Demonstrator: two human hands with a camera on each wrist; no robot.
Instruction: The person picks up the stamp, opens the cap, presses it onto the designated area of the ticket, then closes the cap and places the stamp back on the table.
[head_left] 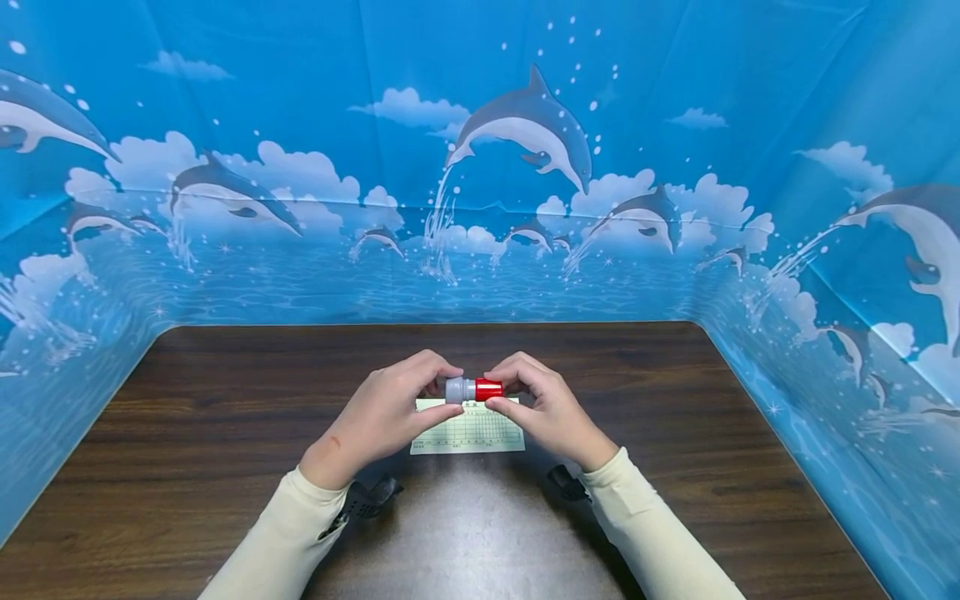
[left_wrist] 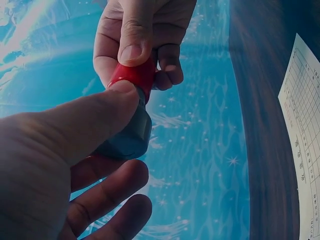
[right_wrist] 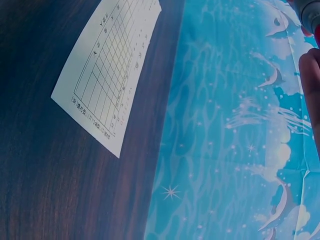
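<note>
A small cylinder with a grey part [head_left: 455, 390] and a glossy red part [head_left: 489, 389] is held level between both hands, above a printed paper form [head_left: 472, 433]. The left hand [head_left: 382, 415] pinches the grey end between thumb and fingers. At the other end, the right hand [head_left: 553, 414] grips the red part with its thumb and fingers. In the left wrist view, the left thumb lies where red meets grey, and the other fingers are spread below. The right wrist view catches only an edge of the grey part [right_wrist: 307, 11] and some fingertips.
The form lies flat on a dark wood table [head_left: 225, 433], with grid lines and small print. A blue dolphin-patterned curtain [head_left: 337, 275] rises along the table's back and sides. A dark strap device [head_left: 371, 497] sits at the left wrist, another [head_left: 567, 483] at the right.
</note>
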